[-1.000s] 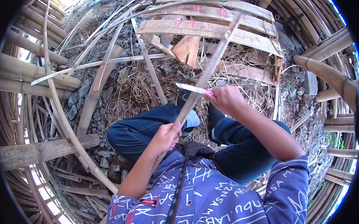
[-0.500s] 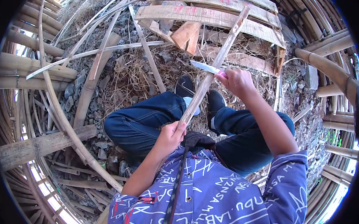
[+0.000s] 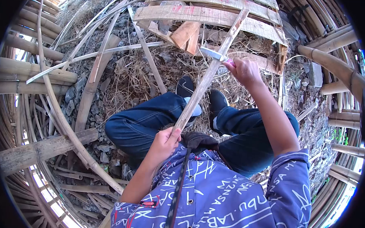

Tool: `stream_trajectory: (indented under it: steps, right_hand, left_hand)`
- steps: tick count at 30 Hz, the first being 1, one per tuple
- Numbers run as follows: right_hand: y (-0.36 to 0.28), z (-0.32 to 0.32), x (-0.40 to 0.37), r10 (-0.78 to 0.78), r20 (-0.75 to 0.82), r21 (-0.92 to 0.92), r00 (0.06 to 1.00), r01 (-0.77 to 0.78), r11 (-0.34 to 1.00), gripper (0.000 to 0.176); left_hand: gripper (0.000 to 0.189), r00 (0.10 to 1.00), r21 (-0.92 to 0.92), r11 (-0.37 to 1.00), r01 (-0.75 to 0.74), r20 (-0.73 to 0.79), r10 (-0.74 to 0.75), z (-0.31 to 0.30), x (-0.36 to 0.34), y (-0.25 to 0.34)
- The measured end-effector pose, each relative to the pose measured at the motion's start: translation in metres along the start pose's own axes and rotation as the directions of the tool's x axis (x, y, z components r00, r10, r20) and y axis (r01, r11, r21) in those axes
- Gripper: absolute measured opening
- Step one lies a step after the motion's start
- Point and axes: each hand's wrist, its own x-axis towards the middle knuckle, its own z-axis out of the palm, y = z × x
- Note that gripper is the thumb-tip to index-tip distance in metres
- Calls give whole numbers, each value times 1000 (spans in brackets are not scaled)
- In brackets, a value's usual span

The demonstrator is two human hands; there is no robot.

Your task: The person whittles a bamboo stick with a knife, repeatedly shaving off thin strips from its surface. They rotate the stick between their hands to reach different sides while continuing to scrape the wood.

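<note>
A long, weathered bamboo strip (image 3: 199, 88) slants up and away from my lap, its far end over a slatted wooden pallet. My left hand (image 3: 165, 142) is wrapped round its near end, close to my waist. In my right hand (image 3: 243, 71) is a knife (image 3: 212, 53) with a pink handle, mostly hidden by the fingers. The blade lies across the upper part of the strip and touches it, its tip pointing left.
The wooden pallet (image 3: 210, 13) with red marks lies ahead, a wood block (image 3: 185, 33) at its left. Thin bamboo slats (image 3: 146, 48) and a curved pole (image 3: 51, 85) spread over the left side. Bamboo poles (image 3: 333, 69) line the right. Straw and stones cover the ground between.
My right hand and the knife have moved a little up the strip, and the blade has turned. My left hand has shifted slightly down and left with the strip's near end.
</note>
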Motion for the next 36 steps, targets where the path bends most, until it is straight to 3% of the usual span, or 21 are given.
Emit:
stream_trajectory:
  steps: [2, 5, 9, 12, 14, 15, 17, 19, 20, 27, 29, 31, 35, 36]
  right_hand:
    - [18, 8, 6, 178, 46, 1, 983, -178, 984, 51]
    - [21, -9, 4, 4, -44, 10, 999, -4, 1000, 49]
    - [15, -1, 1, 9, -82, -11, 997, -10, 1000, 47]
    - [18, -3, -2, 19, -13, -62, 1000, -19, 998, 47]
    - [57, -7, 8, 258, -18, -231, 966, -255, 939, 51]
    - [73, -29, 4, 475, 0, 85, 880, -473, 877, 58]
    - [83, -45, 6, 336, -27, -103, 941, -337, 936, 63]
    - [64, -40, 1, 388, -40, -25, 921, -389, 921, 63]
    - [53, -41, 1, 445, 49, -39, 894, -443, 895, 62]
    - [-10, -48, -5, 360, 46, 340, 932, -353, 872, 54]
    - [-36, -52, -12, 415, 220, 430, 883, -470, 771, 52]
    - [-61, -47, -27, 371, 286, 519, 883, -469, 715, 50]
    - [-107, -31, -52, 295, 371, 550, 881, -464, 694, 50]
    - [-113, -26, -56, 246, 304, 517, 920, -376, 769, 48]
  left_hand:
    - [33, 1000, 0, 1000, 30, 2, -30, -6, -8, -3]
    - [32, 998, -4, 998, 66, -6, -66, -13, -20, -5]
    - [32, 997, -51, 996, 78, -24, -80, -17, -30, -5]
    - [32, 996, -32, 996, 85, -30, -86, -21, -35, -3]
    - [33, 996, -25, 996, 81, -43, -82, -26, -40, -4]
    - [34, 994, -16, 996, 85, -60, -86, -31, -43, -4]
    - [34, 994, -62, 993, 104, -39, -107, -39, -44, 3]
    - [34, 988, 15, 991, 136, -75, -134, -45, -35, 11]
    - [33, 988, 26, 990, 136, -76, -133, -45, -32, 14]
    - [29, 996, 15, 998, 64, -57, -63, -37, 11, 27]
    - [26, 1000, 68, 998, -8, 13, 7, -26, 27, 29]
    - [24, 998, 76, 997, -8, 58, 4, -16, 40, 29]
    - [24, 991, 56, 998, -7, 137, -1, 2, 61, 29]
    - [23, 988, 13, 999, 30, 153, -32, 6, 62, 32]
